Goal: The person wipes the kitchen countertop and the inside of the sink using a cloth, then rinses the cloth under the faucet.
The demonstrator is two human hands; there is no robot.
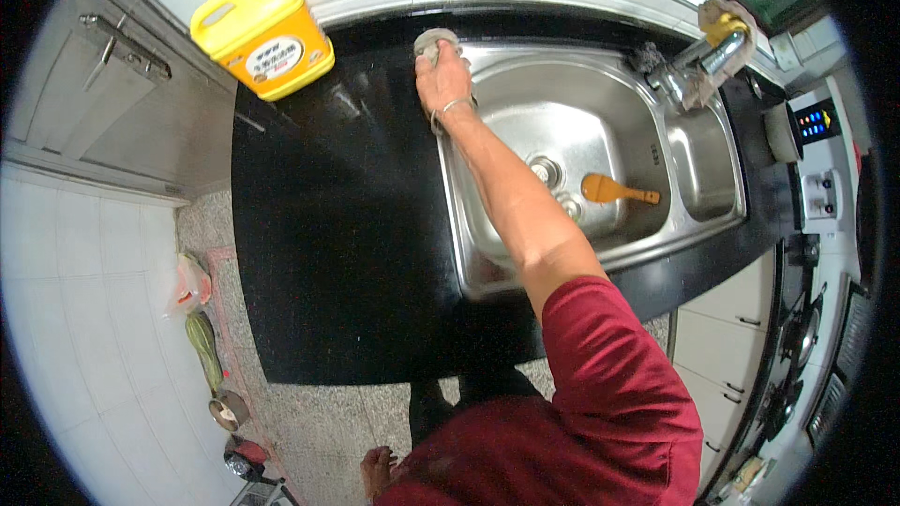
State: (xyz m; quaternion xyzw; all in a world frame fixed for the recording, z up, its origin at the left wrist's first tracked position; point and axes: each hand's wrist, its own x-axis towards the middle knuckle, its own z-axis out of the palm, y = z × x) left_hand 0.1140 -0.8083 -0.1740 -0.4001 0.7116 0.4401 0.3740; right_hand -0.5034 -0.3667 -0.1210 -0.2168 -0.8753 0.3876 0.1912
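My right hand (442, 82) reaches over the far left corner of the sink, closed on a pale grey cloth (435, 38) that it presses to the black countertop (347, 253). My bare forearm crosses the steel sink (553, 82) and hides part of the larger basin. In that basin lies a wooden rice paddle (605, 189), to the right of the drain (544, 171). Low at my side hangs my left hand (379, 470), its fingers loosely bent and apart, with nothing visible in it.
A yellow jug (267, 33) stands at the counter's far left corner. The tap (703, 66), with a cloth draped on it, is at the sink's far right. Along the left wall, a long green gourd (203, 347) and a small pot (228, 409) rest on the floor.
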